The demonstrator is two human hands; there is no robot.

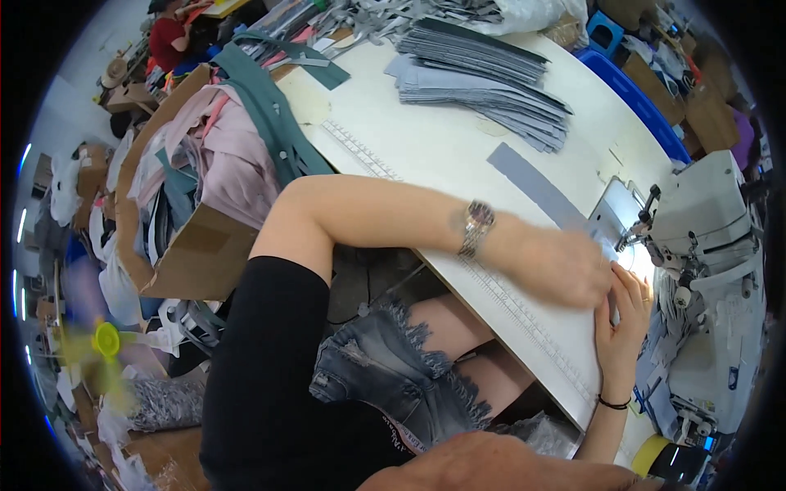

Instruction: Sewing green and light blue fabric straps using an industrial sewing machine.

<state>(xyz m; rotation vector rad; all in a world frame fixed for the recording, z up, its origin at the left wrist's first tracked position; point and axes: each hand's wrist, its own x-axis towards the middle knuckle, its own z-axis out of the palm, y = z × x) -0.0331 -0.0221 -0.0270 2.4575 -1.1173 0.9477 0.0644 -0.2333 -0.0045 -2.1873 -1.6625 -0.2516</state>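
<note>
My left hand [565,266], with a metal watch [478,225] on its wrist, hangs over the table in front of the sewing machine [696,221]. Motion smears its fingers, so their grip does not show. Beside the lit needle plate [614,209] lies my right hand [626,315], a dark band on its wrist. Its fingers are stretched out flat, tips close to the needle area. A grey fabric strip [536,184] runs along the table to the machine, its near end hidden around my left hand.
Stacked grey and dark strips [491,90] lie on the far side of the white table [368,106]. A ruler tape [516,299] follows its near edge. To the left stands a cardboard box [201,258] full of pink and green cloth. A blue bin [634,102] stands beyond the table.
</note>
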